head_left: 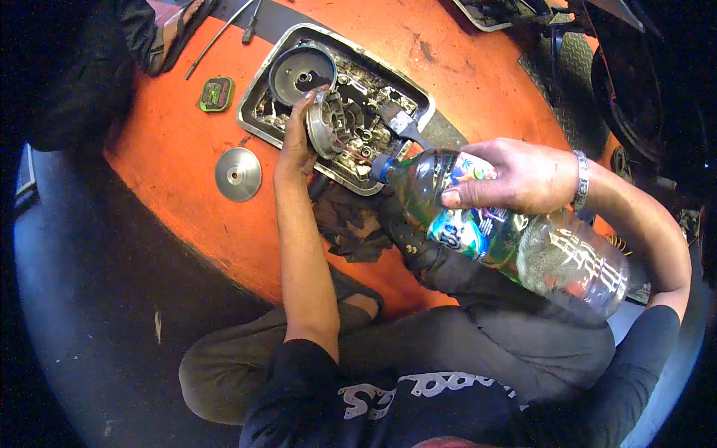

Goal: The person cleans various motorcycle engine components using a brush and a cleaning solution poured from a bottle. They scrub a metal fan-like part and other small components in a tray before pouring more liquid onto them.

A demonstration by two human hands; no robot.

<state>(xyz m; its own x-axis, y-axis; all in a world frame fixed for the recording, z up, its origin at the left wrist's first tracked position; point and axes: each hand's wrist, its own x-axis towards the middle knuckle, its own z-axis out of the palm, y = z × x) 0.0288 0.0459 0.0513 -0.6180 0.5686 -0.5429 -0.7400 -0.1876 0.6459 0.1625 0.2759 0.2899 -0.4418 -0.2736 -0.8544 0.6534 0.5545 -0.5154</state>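
In my left hand [299, 138] is a round metal clutch part [326, 125], held on edge over a metal tray [278, 131]. My right hand [532, 176] grips a large clear plastic bottle [515, 243] around its label. The bottle lies tilted, its blue cap [382, 168] pointing at the tray and close to the clutch part, apart from it. Clear liquid shows inside the bottle. A dark round metal drum [287, 73] sits in the tray among oily smaller parts. A paintbrush with a dark handle [412, 134] rests across the tray's right rim.
A silver disc [238, 175] and a small green-and-black box [216, 95] lie on the orange floor at left. Beyond them are a long metal rod [216, 41] and a dark-handled tool [251, 28]. A dark rag [351, 224] lies before the tray. Machinery stands at right.
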